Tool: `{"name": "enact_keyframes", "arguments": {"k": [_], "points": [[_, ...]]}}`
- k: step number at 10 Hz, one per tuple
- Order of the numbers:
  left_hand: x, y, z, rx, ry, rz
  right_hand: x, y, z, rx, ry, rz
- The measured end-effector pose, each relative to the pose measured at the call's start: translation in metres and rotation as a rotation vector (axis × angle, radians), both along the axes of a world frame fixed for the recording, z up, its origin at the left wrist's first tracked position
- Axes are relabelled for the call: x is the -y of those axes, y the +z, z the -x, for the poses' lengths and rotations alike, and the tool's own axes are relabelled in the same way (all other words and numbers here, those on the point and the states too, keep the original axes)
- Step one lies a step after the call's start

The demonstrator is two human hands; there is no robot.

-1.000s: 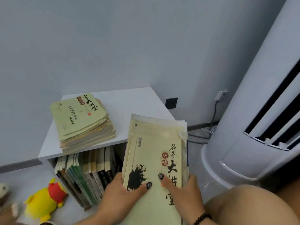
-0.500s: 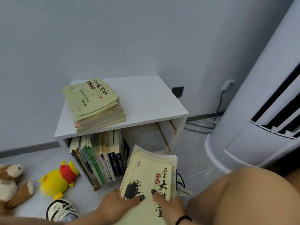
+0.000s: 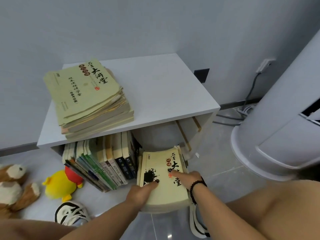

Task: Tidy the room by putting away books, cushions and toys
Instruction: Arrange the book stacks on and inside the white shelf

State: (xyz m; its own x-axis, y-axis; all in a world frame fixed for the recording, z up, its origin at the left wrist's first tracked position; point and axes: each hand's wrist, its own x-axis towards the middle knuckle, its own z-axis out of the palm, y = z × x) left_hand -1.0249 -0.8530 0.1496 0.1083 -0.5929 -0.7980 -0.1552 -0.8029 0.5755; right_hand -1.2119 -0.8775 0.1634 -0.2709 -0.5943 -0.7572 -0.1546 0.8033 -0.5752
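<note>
A bundle of pale yellow-green paperback books (image 3: 162,177) is held at the open front of the white shelf unit (image 3: 155,94), its far end just inside the lower compartment, right of the row of upright books (image 3: 103,163) standing there. The bundle is gripped from both sides: the left hand (image 3: 140,193) is clamped on its left edge with the thumb laid across the cover, and the right hand (image 3: 186,177), a dark bead bracelet (image 3: 195,186) at its wrist, is clamped on the right edge with the thumb on the cover. On top of the shelf unit, at its left side, a stack of similar books (image 3: 90,99) is lying flat. On the floor left of the shelf unit, a yellow plush toy (image 3: 60,184) and a brown-and-white plush toy (image 3: 13,186) are seen. A white tower appliance (image 3: 277,127) is standing right of the shelf unit.
</note>
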Motion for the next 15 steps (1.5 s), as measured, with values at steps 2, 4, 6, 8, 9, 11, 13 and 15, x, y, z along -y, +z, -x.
{"name": "enact_keyframes", "arguments": {"k": [2,4,6,8,9,11,13,15], "points": [[0.036,-0.030,0.010,0.054,0.063,0.008,0.023,-0.037,0.008,0.102,-0.103,-0.024],[0.058,-0.051,0.041,0.024,0.223,-0.024,0.049,-0.052,0.032,0.098,-0.226,0.059],[0.064,-0.070,0.069,0.022,0.313,-0.092,0.023,-0.091,0.033,0.242,-0.816,-0.082],[0.086,-0.068,0.075,0.058,0.367,-0.082,0.051,-0.149,0.009,0.381,-0.614,-0.053],[0.094,-0.069,0.068,0.043,0.388,-0.053,0.068,-0.145,0.004,0.389,-0.671,-0.059],[0.074,-0.072,0.069,-0.214,0.449,-0.144,0.100,-0.112,-0.009,0.341,-0.624,-0.099],[0.090,-0.071,0.077,-0.252,0.539,-0.075,0.127,-0.112,-0.009,0.259,-0.433,-0.132],[0.099,-0.073,0.075,-0.267,0.551,-0.054,0.126,-0.063,-0.008,0.278,-0.353,-0.081]]}}
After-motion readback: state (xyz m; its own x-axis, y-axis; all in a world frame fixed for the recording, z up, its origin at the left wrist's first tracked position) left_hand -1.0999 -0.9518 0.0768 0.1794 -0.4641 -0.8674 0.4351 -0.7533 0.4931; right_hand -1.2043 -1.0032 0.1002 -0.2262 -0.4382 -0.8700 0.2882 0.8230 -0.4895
